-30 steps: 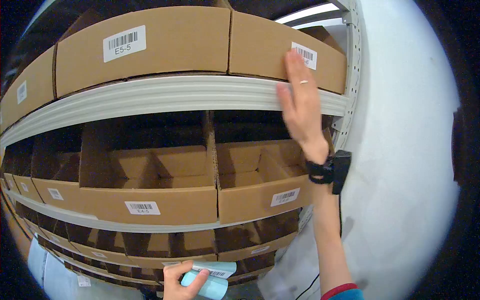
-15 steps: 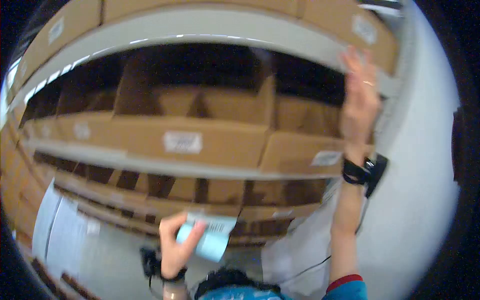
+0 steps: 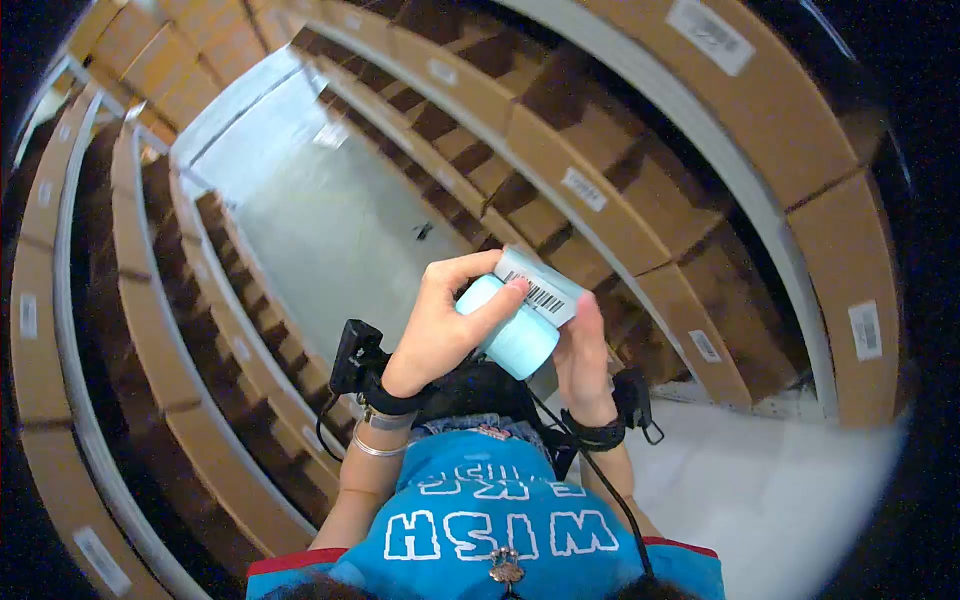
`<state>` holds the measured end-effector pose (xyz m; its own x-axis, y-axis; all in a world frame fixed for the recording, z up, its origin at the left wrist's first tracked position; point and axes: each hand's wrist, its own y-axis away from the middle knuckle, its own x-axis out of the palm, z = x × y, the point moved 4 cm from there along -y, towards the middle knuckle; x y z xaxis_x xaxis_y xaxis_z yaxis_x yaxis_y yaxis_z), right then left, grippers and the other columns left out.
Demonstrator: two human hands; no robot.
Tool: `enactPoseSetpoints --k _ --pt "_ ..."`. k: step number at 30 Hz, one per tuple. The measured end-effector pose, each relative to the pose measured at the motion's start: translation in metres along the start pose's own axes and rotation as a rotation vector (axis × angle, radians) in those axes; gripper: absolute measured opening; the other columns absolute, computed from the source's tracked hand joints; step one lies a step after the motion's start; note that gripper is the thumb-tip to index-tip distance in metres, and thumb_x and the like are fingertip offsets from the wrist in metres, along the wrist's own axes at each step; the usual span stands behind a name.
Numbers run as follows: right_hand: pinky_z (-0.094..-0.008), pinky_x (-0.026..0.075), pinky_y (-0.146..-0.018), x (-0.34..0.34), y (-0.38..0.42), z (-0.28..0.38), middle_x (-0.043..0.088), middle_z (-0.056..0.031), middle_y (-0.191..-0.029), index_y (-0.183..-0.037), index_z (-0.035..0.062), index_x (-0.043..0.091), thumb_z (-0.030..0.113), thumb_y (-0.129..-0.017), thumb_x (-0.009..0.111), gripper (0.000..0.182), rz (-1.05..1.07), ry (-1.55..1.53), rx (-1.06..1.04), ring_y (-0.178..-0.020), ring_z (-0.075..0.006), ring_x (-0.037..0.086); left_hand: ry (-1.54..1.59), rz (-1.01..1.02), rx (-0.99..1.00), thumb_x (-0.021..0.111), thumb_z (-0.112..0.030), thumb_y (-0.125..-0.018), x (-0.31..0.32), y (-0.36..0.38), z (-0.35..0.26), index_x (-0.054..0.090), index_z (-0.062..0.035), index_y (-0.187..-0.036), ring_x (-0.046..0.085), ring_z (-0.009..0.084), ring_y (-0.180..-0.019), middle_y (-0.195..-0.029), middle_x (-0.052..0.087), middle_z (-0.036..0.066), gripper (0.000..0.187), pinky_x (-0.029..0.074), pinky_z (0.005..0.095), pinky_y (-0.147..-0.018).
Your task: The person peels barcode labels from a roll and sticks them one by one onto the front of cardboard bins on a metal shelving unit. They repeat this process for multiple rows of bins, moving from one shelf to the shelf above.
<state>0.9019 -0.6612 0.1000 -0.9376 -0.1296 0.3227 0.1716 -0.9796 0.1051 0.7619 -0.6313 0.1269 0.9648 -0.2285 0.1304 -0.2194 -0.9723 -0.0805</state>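
A light blue roll with a loose end that bears a barcode label is in front of my chest. My left hand is closed round the roll, its thumb over the label's left part. At the right edge of the label, my right hand has its fingertips against the strip, partly blurred. Black straps with small devices sit on both wrists.
Shelves with labelled cardboard boxes run along the right. More box-filled shelves stand on the left. Between them lies a grey floor aisle. A black cable hangs over the blue shirt.
The view has turned from the shelf front to the aisle. My right hand has come down from the upper shelf to the label. The roll stays in my left hand.
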Motion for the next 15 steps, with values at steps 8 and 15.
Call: enactPoseSetpoints --k 8,15 --pt "-0.0395 0.03 -0.11 0.027 -0.063 0.028 0.041 -0.0221 -0.14 -0.138 -0.0065 0.034 0.028 -0.098 0.034 0.053 0.489 -0.337 0.272 -0.131 -0.0308 0.04 -0.04 -0.362 -0.112 0.064 -0.019 -0.085 0.009 0.041 0.034 0.065 0.0011 -0.095 0.057 0.0086 -0.074 -0.079 0.066 0.005 0.022 0.046 0.0263 -0.065" --pt "-0.0409 0.029 -0.111 0.02 -0.093 0.043 0.037 -0.0189 -0.143 -0.139 -0.0046 0.032 0.031 -0.1 0.033 0.053 0.516 -0.474 0.537 -0.13 -0.0304 0.04 -0.071 -0.644 -0.155 0.065 -0.019 -0.084 0.029 0.048 0.028 0.065 0.0028 -0.094 0.058 0.0107 -0.071 -0.076 0.065 0.008 0.024 0.046 0.0276 -0.064"
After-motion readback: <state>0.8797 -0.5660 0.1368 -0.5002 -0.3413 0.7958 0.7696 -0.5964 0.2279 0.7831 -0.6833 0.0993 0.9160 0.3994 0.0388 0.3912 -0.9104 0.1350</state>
